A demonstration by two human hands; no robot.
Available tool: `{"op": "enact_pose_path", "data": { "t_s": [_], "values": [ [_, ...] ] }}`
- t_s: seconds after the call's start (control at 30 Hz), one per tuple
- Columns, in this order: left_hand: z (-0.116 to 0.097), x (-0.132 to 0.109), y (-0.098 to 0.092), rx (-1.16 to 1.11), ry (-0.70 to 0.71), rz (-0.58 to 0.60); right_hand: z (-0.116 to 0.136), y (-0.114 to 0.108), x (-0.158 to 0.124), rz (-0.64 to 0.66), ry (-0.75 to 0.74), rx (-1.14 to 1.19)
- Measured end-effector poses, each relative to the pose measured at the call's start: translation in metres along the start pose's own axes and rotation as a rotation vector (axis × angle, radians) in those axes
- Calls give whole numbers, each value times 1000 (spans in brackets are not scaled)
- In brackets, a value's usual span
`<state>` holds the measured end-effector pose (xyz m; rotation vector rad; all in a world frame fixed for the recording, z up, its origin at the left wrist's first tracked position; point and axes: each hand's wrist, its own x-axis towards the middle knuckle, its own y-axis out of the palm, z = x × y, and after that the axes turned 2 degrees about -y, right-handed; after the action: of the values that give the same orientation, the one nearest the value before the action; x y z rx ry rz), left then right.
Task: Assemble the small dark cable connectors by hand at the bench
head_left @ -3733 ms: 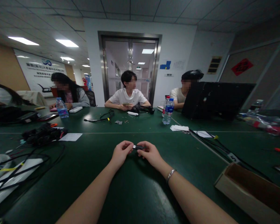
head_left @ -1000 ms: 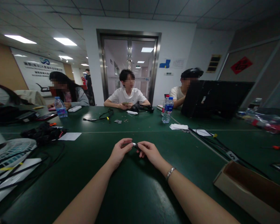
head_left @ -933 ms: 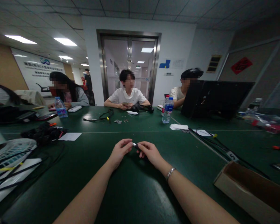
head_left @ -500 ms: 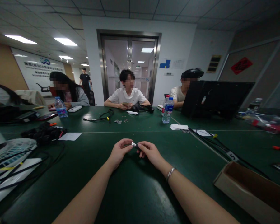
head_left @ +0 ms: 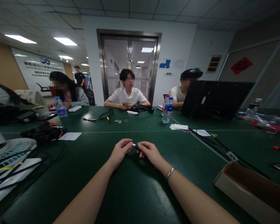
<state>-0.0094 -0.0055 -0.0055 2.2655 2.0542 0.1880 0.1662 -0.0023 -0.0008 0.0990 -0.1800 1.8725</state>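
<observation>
My left hand (head_left: 119, 151) and my right hand (head_left: 149, 152) meet over the dark green table (head_left: 135, 186), fingers pinched together. Between the fingertips sits a small dark cylindrical part with a silvery end (head_left: 134, 145); both hands grip it, the left at the silvery end, the right on the dark body. A bracelet (head_left: 170, 173) circles my right wrist.
An open cardboard box (head_left: 252, 189) lies at the right front. Black cables (head_left: 214, 143) run past it. A small fan (head_left: 11, 147) and tangled cables (head_left: 43, 133) sit left. Water bottles (head_left: 168, 109), a laptop (head_left: 214, 99) and three seated people are across the table.
My hands have stayed in place, with only slight finger shifts on the small part. A person in the far corridor has walked left.
</observation>
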Motion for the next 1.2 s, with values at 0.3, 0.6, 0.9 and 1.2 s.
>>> {"op": "enact_pose_path", "data": {
  "t_s": [0.3,0.6,0.9,1.2],
  "values": [
    [-2,-2,-1,-38,25,9,1,0,0,4,1,31],
    [-2,-2,-1,8,38,14,-2,1,1,-2,4,40],
    [2,1,-1,20,-7,31,3,2,-1,-6,4,23],
    [1,0,0,25,16,36,4,2,-2,-11,-1,4]
  ]
}}
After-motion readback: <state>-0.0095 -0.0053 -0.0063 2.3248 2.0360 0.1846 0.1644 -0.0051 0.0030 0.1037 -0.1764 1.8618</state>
